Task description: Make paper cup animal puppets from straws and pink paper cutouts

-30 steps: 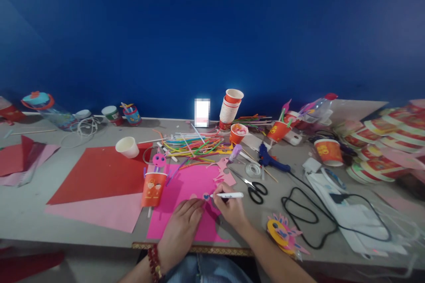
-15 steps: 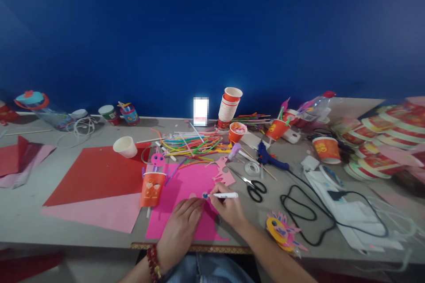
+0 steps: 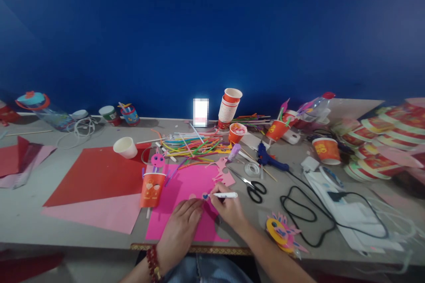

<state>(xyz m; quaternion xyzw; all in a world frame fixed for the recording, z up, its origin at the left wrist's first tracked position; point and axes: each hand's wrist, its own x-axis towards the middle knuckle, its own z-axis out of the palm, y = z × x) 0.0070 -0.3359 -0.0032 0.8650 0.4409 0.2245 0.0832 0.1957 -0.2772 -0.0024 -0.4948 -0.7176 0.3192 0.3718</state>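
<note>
My right hand [image 3: 227, 208] grips a white marker [image 3: 226, 195], its tip pointing left at a small pale paper piece with a dark blue mark [image 3: 205, 196]. Flat on the bright pink sheet [image 3: 179, 181] lies my left hand [image 3: 186, 221], fingers stretched out towards that piece. A small round pale pink piece [image 3: 192, 196] shows just above the left fingers. To the left stands an orange paper cup [image 3: 152, 190] with a pink paper face [image 3: 157, 159] rising above it. Pink paper offcuts [image 3: 223, 172] lie at the sheet's upper right corner.
Right of the sheet are black-handled scissors [image 3: 255, 190], a blue glue gun [image 3: 270, 159] with its black cord, a tape roll [image 3: 252, 168] and a yellow-and-pink paper craft [image 3: 280, 232]. Colourful pipe cleaners [image 3: 195, 143] are heaped behind. Red paper [image 3: 99, 172] and a white cup [image 3: 125, 147] sit left.
The marker has shifted very slightly left at the small marked piece. My left hand and the things around stay where they were.
</note>
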